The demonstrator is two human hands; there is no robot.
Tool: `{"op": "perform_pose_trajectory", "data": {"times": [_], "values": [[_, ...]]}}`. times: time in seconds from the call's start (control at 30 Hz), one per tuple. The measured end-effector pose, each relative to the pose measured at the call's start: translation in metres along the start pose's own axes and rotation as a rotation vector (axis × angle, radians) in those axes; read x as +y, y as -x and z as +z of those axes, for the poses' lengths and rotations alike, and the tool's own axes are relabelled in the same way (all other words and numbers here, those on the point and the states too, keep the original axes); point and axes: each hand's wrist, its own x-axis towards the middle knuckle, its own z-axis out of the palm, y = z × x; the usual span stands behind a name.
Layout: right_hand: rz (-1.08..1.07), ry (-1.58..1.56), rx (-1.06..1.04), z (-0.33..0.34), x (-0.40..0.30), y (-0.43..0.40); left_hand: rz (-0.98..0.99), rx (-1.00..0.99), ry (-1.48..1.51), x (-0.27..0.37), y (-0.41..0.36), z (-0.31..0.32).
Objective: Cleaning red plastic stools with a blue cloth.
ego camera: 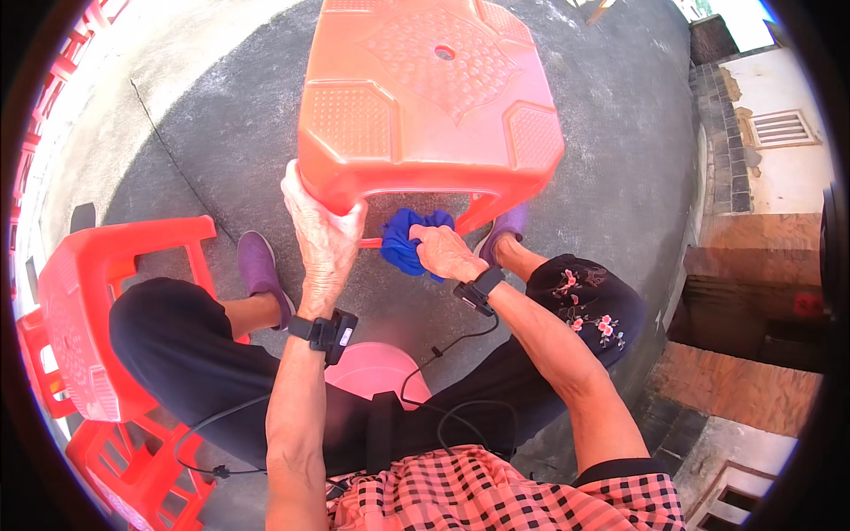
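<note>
A red plastic stool [438, 126] stands before me, its textured seat turned up towards the camera. My left hand [323, 229] grips the near left corner of it, thumb by the edge of the seat. In my right hand [448, 251] is a bunched blue cloth [406, 242], held at the near side of the stool, below the seat rim and by a crossbar between the legs. My fingers are closed on the cloth. The far legs of the stool are hidden beneath its seat.
More red plastic stools [80, 318] lie or stand at my left. A pink plastic item [378, 372] is between my knees. Thin cables run from both wrist devices across my lap. Further red furniture lines the far left edge; a building wall [777, 159] is at right.
</note>
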Motion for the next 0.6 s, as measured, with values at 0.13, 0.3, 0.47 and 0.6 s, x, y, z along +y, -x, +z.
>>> {"op": "perform_pose_trajectory", "data": {"times": [0.13, 0.3, 0.47, 0.6], "values": [[-0.079, -0.045, -0.216, -0.029, -0.01, 0.01, 0.047, 0.043, 0.091, 0.006, -0.027, -0.006], [-0.248, -0.09, -0.513, -0.041, -0.005, 0.035, 0.015, -0.016, 0.205, -0.015, -0.061, -0.028], [0.092, -0.495, -0.548, -0.059, 0.042, 0.044, 0.011, 0.024, 0.352, -0.049, -0.058, -0.05], [0.158, -0.854, 0.018, -0.054, 0.065, 0.02, 0.056, 0.088, 0.265, -0.065, -0.046, -0.039]]}}
